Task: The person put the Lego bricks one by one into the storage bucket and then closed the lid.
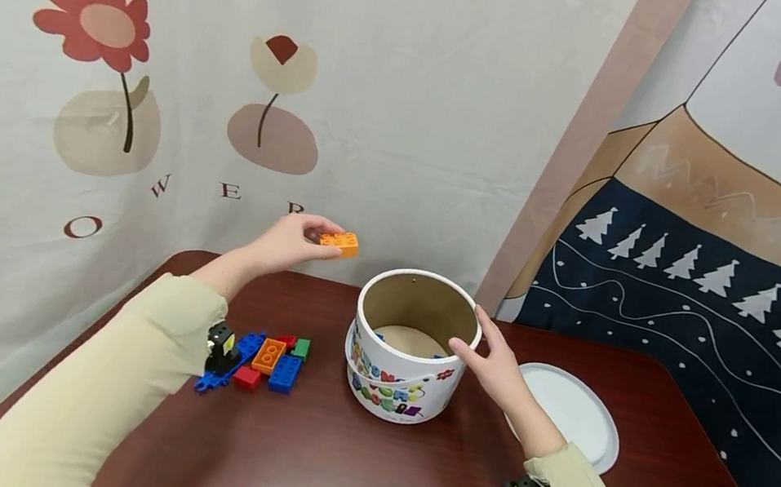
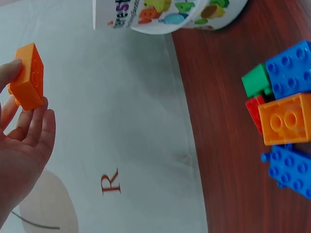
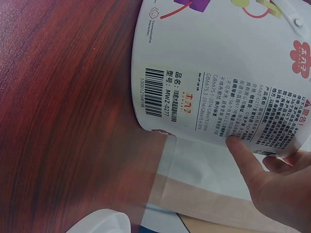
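Head view, orange block [image 1: 340, 244], studded, rectangular

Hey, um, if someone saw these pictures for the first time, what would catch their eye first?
Probably the bright orange brick, held up in the left fingers against the pale backdrop. Next, the white tub with its colourful print, standing open on the dark reddish-brown table, to the right of the cluster of mixed-colour bricks.

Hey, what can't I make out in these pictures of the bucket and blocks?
Blue pieces inside the bucket: head view, mostly hidden by its near wall.
Lid: head view, left side partly behind the right forearm.
Finest print: right wrist view, too small and blurred.
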`<state>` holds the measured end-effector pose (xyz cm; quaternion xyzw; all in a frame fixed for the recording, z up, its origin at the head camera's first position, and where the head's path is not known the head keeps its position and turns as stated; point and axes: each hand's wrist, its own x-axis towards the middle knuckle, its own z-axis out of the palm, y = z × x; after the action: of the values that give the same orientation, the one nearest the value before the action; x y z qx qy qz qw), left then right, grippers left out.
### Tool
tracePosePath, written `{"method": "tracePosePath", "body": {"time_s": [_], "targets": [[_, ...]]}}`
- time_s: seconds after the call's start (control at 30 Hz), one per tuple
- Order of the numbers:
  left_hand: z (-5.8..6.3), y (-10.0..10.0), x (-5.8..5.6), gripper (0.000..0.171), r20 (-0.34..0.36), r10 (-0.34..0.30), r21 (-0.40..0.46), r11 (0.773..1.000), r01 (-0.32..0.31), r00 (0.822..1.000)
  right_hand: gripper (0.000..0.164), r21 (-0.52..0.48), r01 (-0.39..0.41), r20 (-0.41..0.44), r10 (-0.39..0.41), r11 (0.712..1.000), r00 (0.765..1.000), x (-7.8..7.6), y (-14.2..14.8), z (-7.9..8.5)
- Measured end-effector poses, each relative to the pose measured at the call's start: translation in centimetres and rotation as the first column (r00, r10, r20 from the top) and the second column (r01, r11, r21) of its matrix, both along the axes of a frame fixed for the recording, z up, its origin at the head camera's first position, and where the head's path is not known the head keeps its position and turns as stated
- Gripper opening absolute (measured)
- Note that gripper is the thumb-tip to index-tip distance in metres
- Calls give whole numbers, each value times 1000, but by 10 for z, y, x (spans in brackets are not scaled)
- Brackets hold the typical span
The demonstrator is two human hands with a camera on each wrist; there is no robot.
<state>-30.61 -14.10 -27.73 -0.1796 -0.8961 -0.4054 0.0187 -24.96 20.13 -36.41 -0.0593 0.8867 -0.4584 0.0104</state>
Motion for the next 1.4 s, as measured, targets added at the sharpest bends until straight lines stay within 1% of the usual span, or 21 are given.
{"method": "tracePosePath", "body": {"time_s": [0.13, 0.27, 0.5, 0.73, 0.97, 1.17, 1.3, 1.4], "targets": [[1, 16, -1, 39, -1, -26, 15, 1000, 26, 1000, 79, -8, 0, 3, 0, 1000, 1000, 0, 0, -1], [0, 33, -3, 39, 13, -52, 21, 998, 52, 999, 79, -11, -1, 6, 1, 1000, 1000, 1, 0, 0], [-5, 61, -5, 40, 32, -132, 26, 991, 131, 991, 78, 2, 3, 3, -3, 1000, 1000, 1, 0, 1], [-13, 83, -5, 40, 47, -170, 39, 985, 169, 984, 78, 4, 4, 11, -4, 1000, 1000, 0, 0, 0], [-23, 96, -4, 39, 32, -208, 2, 978, 208, 978, 77, -2, 5, 19, -5, 1000, 1000, -2, -1, 0], [-26, 103, -1, 42, 44, -236, 3, 972, 237, 971, 77, 2, 5, 20, -5, 1000, 1000, -2, -1, -1], [-27, 101, -1, 43, 44, -241, 11, 970, 241, 969, 79, 7, 1, 13, -1, 1000, 1000, -2, -2, -1], [-27, 93, -2, 43, 37, -229, 16, 973, 228, 973, 79, 6, 4, 6, -4, 1000, 1000, -1, -1, -1]]}}
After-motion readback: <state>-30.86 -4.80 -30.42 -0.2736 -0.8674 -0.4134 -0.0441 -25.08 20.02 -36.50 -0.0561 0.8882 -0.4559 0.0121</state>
